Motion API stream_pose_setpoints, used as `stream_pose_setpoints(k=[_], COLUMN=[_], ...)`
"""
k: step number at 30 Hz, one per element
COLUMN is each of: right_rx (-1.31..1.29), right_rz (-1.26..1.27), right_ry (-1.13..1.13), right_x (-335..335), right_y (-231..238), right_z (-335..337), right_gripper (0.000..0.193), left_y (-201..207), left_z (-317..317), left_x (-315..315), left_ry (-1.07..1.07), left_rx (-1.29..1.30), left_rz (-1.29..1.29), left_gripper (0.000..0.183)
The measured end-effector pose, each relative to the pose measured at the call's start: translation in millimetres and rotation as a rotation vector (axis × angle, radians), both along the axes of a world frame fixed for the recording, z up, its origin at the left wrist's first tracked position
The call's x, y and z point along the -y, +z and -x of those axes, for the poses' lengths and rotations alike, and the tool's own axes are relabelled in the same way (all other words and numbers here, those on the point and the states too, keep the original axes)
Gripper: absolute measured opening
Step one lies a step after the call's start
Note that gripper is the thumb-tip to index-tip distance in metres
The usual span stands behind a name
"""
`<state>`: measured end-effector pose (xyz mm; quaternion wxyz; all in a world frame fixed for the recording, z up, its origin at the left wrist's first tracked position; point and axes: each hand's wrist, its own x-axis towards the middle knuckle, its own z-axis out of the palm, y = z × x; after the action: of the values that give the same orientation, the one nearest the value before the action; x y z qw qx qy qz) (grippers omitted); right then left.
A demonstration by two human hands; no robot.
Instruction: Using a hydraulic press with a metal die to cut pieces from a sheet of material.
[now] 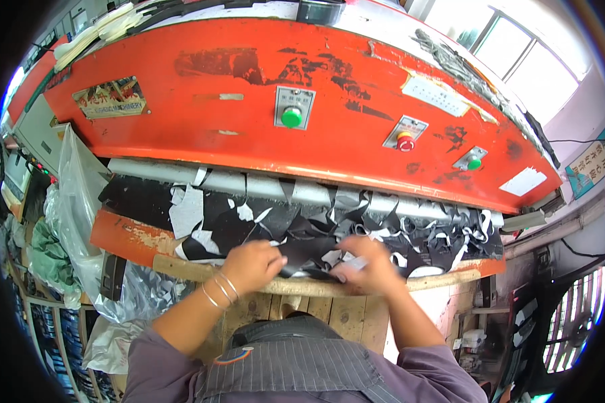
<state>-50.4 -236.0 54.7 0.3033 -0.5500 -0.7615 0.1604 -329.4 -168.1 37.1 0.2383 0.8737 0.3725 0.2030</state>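
Observation:
Both my hands are over a long heap of thin, black-and-grey cut scraps (417, 235) on the machine's bed. My left hand (254, 263) is closed at the front edge, its fingers curled and thumb pressed in beside a black piece (304, 254). What lies between those fingertips is hidden. To its right, my right hand (373, 265) is slightly blurred, its thumb and fingers bent around a light-grey scrap (355, 262). Several curled strips and pointed offcuts surround both hands. Farther left lies a larger grey piece (186, 210) on the black sheet.
A wide orange machine panel (242, 134) rises behind the bed, bearing green buttons (291, 117) and a red knob (405, 142). A pale rail (296, 287) runs along the front. Clear plastic sheeting (81, 195) hangs at left.

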Motion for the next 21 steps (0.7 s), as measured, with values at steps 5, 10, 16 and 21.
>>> stream_pose_setpoints(k=[5, 10, 16, 21], right_rx=[0.369, 0.334, 0.45, 0.23], right_rz=[0.007, -0.003, 0.273, 0.219], right_ry=[0.043, -0.022, 0.174, 0.106], right_x=[37, 31, 11, -108], right_y=[-60, -62, -32, 21], right_z=[87, 90, 73, 29], right_gripper=[0.046, 0.037, 0.035, 0.042], left_y=[-33, -39, -25, 15], left_z=[2, -4, 1, 10], left_x=[55, 55, 38, -13], left_ry=[0.072, 0.175, 0.085, -0.124], left_rx=[0.011, 0.071, -0.006, -0.102], left_rz=[-0.05, -0.202, -0.029, 0.346], left_gripper=[0.018, 0.014, 0.015, 0.029])
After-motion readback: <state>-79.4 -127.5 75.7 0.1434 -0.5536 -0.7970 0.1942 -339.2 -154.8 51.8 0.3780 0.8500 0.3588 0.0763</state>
